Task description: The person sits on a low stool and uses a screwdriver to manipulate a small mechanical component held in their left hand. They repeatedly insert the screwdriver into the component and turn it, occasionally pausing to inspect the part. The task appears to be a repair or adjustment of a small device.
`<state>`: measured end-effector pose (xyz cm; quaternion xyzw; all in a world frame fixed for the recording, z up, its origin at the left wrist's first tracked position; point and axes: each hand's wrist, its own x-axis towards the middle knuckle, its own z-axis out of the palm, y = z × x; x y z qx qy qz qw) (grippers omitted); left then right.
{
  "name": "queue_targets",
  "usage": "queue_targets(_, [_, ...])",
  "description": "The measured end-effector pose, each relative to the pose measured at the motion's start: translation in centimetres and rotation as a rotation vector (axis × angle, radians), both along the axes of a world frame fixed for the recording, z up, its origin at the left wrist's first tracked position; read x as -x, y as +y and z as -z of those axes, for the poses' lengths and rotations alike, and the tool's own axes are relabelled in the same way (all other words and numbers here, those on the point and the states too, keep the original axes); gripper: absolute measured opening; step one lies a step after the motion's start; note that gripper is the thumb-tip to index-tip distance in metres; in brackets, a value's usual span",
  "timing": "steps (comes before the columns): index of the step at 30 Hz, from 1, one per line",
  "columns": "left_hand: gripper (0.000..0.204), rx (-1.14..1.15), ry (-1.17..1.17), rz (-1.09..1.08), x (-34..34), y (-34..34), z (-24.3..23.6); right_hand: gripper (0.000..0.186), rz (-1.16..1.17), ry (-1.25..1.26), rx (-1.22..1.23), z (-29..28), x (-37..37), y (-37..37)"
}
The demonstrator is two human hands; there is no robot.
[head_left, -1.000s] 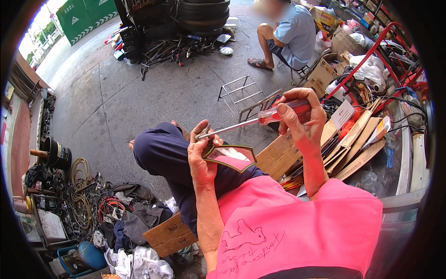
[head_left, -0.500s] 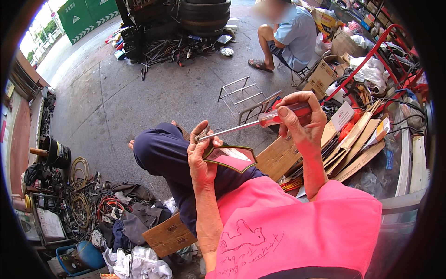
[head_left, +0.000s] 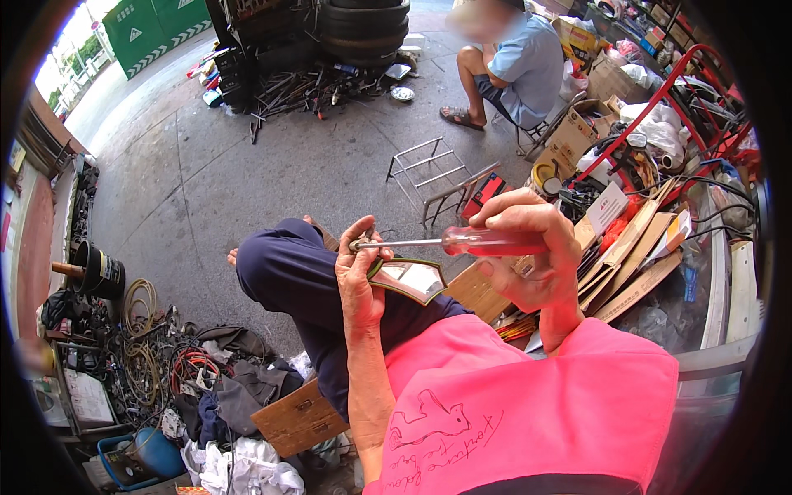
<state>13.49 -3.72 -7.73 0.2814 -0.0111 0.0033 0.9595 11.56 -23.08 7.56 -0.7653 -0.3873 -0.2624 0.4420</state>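
Observation:
Over my lap, my left hand [head_left: 360, 289] is closed on a small mirror [head_left: 411, 279] with a dark, yellow-edged rim, gripping it at its mounting end. My right hand [head_left: 540, 260] is curled around the red see-through handle of a screwdriver [head_left: 478, 241], fingers above and thumb below. The metal shaft runs left, almost level, and its tip meets a small metal piece [head_left: 356, 246] pinched in my left fingers. How the tip sits in that piece is too small to tell.
A metal stool frame [head_left: 429, 169] stands ahead, beside a red and black box [head_left: 483, 194]. A person [head_left: 524, 70] sits beyond it. Flattened cardboard [head_left: 631, 264] and a red metal frame [head_left: 643, 115] lie right. Cables and cloths [head_left: 239, 396] pile up left, near a black bucket [head_left: 103, 272].
My right hand has moved lower and turned, its grip shifting on the handle. The screwdriver has swung from slanting to nearly level. The mirror has tilted slightly in my left hand.

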Motion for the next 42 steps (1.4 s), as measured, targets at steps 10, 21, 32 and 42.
queue_targets(10, [0.04,-0.035,0.037,0.001,-0.1,-0.1,-0.1,0.043,0.037,0.044,0.026,0.0,-0.3,-0.3])
queue_targets(21, [0.046,-0.139,0.075,-0.044,-0.1,-0.6,-0.3,0.042,0.139,0.157,-0.143,1.3,-0.7,0.5])
queue_targets(32, [0.035,-0.139,0.104,0.003,0.0,-0.8,0.2,0.017,-0.464,0.051,-0.696,2.3,-1.0,5.4])
queue_targets(42, [0.034,-0.217,0.134,-0.051,0.2,-0.4,-0.2,0.021,-0.521,0.193,-0.804,2.4,-2.3,6.6])
